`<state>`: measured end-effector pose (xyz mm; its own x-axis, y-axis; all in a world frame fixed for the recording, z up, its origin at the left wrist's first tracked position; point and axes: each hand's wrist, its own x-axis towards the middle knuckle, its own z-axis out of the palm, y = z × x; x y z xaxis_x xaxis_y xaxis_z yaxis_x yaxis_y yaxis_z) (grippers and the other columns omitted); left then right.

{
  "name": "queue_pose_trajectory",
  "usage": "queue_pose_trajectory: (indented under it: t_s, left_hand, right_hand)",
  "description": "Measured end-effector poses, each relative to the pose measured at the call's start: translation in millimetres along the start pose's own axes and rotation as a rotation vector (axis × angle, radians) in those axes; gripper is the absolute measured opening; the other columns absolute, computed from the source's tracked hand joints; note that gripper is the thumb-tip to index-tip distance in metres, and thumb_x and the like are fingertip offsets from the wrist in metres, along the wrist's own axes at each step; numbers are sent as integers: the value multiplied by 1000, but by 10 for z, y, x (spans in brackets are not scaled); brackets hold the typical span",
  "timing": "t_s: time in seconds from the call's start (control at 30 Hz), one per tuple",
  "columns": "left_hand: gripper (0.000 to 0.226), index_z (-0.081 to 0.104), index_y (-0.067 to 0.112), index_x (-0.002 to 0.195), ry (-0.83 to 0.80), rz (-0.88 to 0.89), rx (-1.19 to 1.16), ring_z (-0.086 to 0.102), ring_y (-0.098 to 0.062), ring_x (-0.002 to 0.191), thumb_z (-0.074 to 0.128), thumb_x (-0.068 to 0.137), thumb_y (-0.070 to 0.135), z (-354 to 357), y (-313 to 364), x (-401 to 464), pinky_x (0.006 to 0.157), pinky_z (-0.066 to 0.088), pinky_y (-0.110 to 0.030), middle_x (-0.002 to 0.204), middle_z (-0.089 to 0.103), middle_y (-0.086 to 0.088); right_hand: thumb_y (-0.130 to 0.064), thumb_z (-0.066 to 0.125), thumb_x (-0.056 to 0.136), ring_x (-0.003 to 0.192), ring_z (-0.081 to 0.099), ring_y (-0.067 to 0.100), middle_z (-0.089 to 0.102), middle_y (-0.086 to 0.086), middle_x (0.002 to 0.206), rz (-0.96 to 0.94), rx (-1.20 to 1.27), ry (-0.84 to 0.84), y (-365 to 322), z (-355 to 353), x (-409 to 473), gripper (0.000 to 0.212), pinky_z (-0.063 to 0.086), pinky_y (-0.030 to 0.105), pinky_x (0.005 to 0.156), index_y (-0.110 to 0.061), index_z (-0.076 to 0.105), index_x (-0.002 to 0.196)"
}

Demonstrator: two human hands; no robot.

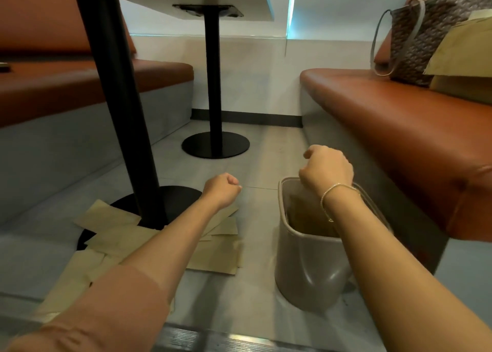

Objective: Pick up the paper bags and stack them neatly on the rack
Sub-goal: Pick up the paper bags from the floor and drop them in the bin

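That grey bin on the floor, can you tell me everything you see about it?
The grey bin looks like smooth plastic, with rounded corners, an open top and a scooped dent in its near wall. It stands upright on the floor tiles, close beside the orange bench. Brown paper bags stand inside it. The right hand is curled over its rim; whether it touches the bin or the bags cannot be told.
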<state>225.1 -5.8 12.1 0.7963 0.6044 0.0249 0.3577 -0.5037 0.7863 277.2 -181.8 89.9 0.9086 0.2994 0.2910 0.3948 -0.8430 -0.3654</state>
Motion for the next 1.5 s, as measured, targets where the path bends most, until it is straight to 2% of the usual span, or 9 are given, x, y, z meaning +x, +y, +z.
queue_pose_trajectory:
  t_s: [0.1, 0.23, 0.37, 0.57, 0.7, 0.87, 1.1, 1.33, 1.5]
  left_hand:
    - [16, 56, 16, 84, -13, -26, 196, 49, -19, 87, 45, 92, 8, -42, -337, 65, 75, 42, -26, 94, 53, -4]
    - [30, 56, 7, 117, -85, -130, 481, 54, -26, 107, 42, 91, 6, -5, -881, 211, 85, 46, -34, 119, 56, -9]
    - [36, 47, 8, 130, -164, -181, 639, 49, -28, 117, 42, 94, 12, 103, -1374, 362, 88, 45, -33, 131, 47, -13]
    - [37, 43, 7, 129, -223, -170, 720, 45, -29, 118, 41, 93, 10, 342, -1909, 609, 89, 43, -35, 134, 41, -14]
    - [35, 41, 7, 129, -186, -141, 709, 42, -28, 120, 39, 94, 9, 542, -2054, 781, 89, 41, -36, 132, 43, -14]
    - [42, 33, 12, 140, -158, -69, 648, 35, -27, 128, 41, 99, 21, 682, -2196, 986, 96, 37, -36, 142, 36, -10]
    - [50, 29, 11, 145, -286, -78, 725, 30, -31, 133, 35, 101, 33, 758, -2536, 1171, 109, 29, -39, 150, 28, -11]
    - [33, 41, 4, 129, -173, -58, 665, 45, -33, 115, 28, 100, 12, 762, -2518, 1174, 92, 38, -36, 128, 46, -18]
    - [32, 43, 6, 126, -197, 18, 775, 50, -35, 110, 26, 99, 9, 689, -2489, 1204, 84, 40, -37, 122, 52, -18]
  right_hand:
    - [-15, 52, 90, 108, 56, 28, 62, 10, 115, -149, 49, -65, -257, 304, -90, 30, 47, 37, 91, -17, 60, 119]
    - [-15, 48, 91, 108, 56, 27, 60, 9, 116, -314, 49, -263, -594, 914, -214, 31, 46, 33, 86, -19, 59, 119]
    - [-12, 48, 89, 102, 59, 28, 62, 10, 113, -256, 63, -496, -640, 1661, -234, 29, 50, 33, 86, -16, 61, 114]
    - [-13, 45, 90, 111, 56, 27, 57, 8, 122, -186, -43, -653, -433, 2477, -251, 33, 48, 33, 89, -17, 59, 120]
    - [-12, 44, 91, 124, 40, 24, 45, 8, 131, -190, -115, -658, -308, 2865, -230, 37, 42, 31, 94, -14, 51, 128]
    - [-11, 43, 90, 120, 36, 28, 42, 8, 131, -256, -227, -625, -292, 3211, -177, 36, 39, 33, 93, -14, 49, 125]
    - [-17, 30, 97, 131, 23, 29, 18, 7, 150, -374, -248, -607, -268, 3590, -82, 37, 32, 41, 98, -15, 41, 133]
    - [-17, 33, 95, 135, 15, 31, 4, 3, 155, -407, -310, -660, -285, 3665, 98, 51, 28, 44, 104, -16, 26, 145]
    - [-12, 33, 93, 130, 23, 29, 12, 3, 154, -405, -300, -666, -290, 3659, 109, 50, 30, 39, 101, -10, 29, 144]
